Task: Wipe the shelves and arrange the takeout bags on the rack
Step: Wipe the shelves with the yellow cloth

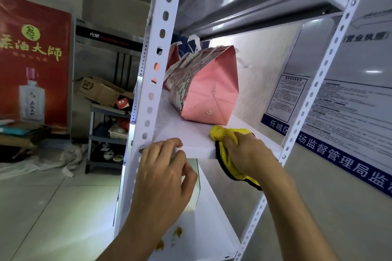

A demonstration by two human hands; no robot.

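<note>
A white metal rack (158, 48) stands right in front of me. On its middle shelf (191, 133) a pink takeout bag (203, 89) lies on its side, with a dark blue bag (186, 43) partly hidden behind it. My right hand (248, 152) presses a yellow cloth (224, 133) with a black edge onto the shelf's front right corner. My left hand (163, 178) grips the shelf's front lip near the left post, fingers curled over it. Behind this hand a white bag with green trim (196, 186) stands on the lower shelf (214, 224).
Orange-brown stains (178, 232) mark the lower shelf. To the left are a red poster (31, 59), a grey cart with a cardboard box (99, 91) and dishes, and a steel fridge (106, 53). A notice board (350, 101) covers the wall on the right.
</note>
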